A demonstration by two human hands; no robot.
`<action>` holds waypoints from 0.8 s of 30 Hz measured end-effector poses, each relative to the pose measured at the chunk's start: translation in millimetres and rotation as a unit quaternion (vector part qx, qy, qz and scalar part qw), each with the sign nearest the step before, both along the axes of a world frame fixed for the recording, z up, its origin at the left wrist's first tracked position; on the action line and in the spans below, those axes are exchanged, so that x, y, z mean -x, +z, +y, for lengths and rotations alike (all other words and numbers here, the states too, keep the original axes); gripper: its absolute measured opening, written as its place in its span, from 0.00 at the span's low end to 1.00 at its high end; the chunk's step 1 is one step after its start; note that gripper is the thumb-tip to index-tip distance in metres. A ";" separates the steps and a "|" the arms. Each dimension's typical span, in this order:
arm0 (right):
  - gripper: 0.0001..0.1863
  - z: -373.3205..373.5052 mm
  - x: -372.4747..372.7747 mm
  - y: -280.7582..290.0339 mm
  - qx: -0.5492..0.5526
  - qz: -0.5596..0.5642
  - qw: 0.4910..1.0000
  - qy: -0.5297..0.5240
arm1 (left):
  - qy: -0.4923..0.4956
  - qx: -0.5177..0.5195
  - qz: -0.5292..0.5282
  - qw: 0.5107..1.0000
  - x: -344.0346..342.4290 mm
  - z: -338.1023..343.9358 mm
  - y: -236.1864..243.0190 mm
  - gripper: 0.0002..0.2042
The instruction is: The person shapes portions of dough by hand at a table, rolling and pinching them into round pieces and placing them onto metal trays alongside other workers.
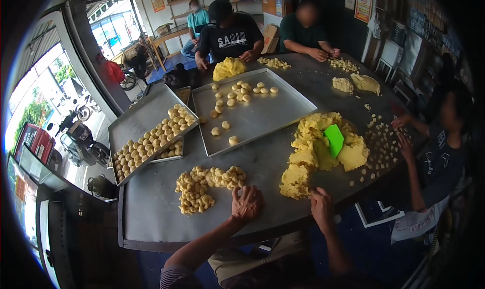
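Resting near the surface's (166,218) front edge, left hand (246,203) lies flat, fingers spread, palm down, gripping nothing, beside the heap of small dough pieces (204,185). Right hand (322,206) pinches the big dough mass (318,150), likely tearing portions.

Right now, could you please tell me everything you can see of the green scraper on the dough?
The green scraper is a small, flat, bright green card, plastic by its look, roughly rectangular. It stands tilted, its lower edge pushed into the big heap of yellow dough on the grey metal table. Only the dough touches it; no hand is on it. It sits right of the large tray.
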State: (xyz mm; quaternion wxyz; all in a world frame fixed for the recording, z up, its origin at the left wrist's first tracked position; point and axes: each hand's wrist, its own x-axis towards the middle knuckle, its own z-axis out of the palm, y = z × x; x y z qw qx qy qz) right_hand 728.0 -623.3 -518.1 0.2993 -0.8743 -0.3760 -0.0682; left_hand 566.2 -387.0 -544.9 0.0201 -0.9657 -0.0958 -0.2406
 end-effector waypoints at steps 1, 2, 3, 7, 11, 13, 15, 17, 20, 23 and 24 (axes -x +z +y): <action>0.12 0.9 -2.6 6.7 0.002 0.007 1.000 -0.003 | 0.030 0.002 -0.007 1.000 -5.4 -0.6 -2.8 0.15; 0.11 3.6 -0.4 13.8 0.006 0.020 1.000 -0.003 | 0.063 0.005 -0.008 0.998 -7.9 -2.4 -1.3 0.14; 0.10 6.0 1.2 19.4 0.010 0.032 0.999 -0.001 | 0.099 0.009 -0.008 0.995 -8.9 -3.6 0.3 0.14; 0.07 3.1 -5.1 29.9 0.099 -0.013 0.995 0.033 | 0.047 0.006 -0.048 0.998 -6.4 -6.0 11.2 0.14; 0.13 -8.0 -13.6 37.8 0.062 0.028 0.997 0.026 | 0.141 0.070 -0.009 0.987 32.8 -38.1 33.3 0.12; 0.18 -11.9 -6.6 24.6 0.069 0.008 0.998 -0.001 | 0.123 0.024 -0.006 0.992 56.9 -47.4 28.5 0.11; 0.23 -12.4 6.7 5.2 0.120 -0.092 0.988 -0.024 | 0.143 0.115 -0.007 0.983 61.4 -52.5 22.8 0.11; 0.24 -16.9 26.4 9.9 0.157 -0.085 0.984 -0.006 | 0.156 0.154 -0.005 0.976 62.8 -52.4 18.2 0.10; 0.25 -17.1 42.9 11.6 0.123 -0.070 0.990 0.026 | 0.146 0.214 -0.050 0.965 52.8 -50.6 13.0 0.08; 0.21 -16.9 35.0 23.2 0.073 -0.017 0.995 0.066 | 0.120 0.413 -0.168 0.887 43.7 -49.2 13.4 0.07; 0.20 -19.8 23.6 28.0 0.047 0.035 0.995 0.083 | 0.120 0.474 -0.199 0.850 36.6 -53.2 19.2 0.07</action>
